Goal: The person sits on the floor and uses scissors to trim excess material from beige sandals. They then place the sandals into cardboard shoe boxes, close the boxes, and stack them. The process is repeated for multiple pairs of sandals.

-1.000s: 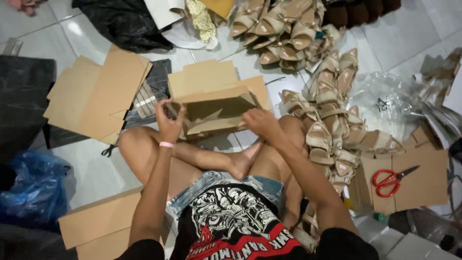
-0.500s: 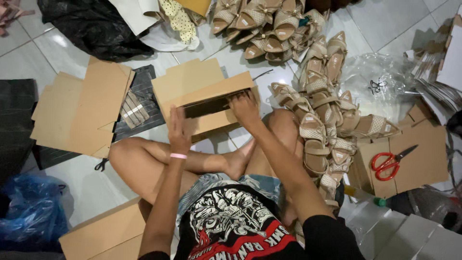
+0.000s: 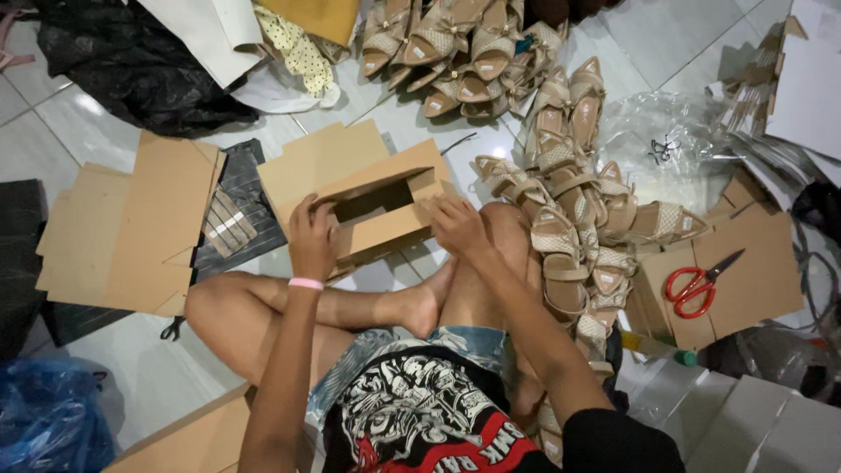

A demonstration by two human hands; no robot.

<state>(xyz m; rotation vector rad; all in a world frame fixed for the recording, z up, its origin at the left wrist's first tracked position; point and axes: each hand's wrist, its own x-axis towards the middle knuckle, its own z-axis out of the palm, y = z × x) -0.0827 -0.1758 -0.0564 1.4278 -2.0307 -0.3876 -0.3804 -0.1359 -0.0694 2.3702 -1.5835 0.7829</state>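
A brown cardboard box (image 3: 372, 197), partly folded with an open dark slot in its middle, lies on the tiled floor in front of my crossed legs. My left hand (image 3: 312, 236) grips the box's left end, a pink band on its wrist. My right hand (image 3: 457, 226) presses on the box's right end flap. Both hands hold the box between them.
Flat cardboard sheets (image 3: 123, 232) lie at the left. Several beige sandals (image 3: 569, 206) run along the right and the top. Red scissors (image 3: 698, 282) rest on cardboard at the right. A black bag (image 3: 131, 74) sits top left, a blue bag (image 3: 48, 416) bottom left.
The box has been folded further into shape between my hands. My right hand has shifted to its right end flap; the view has moved a little closer.
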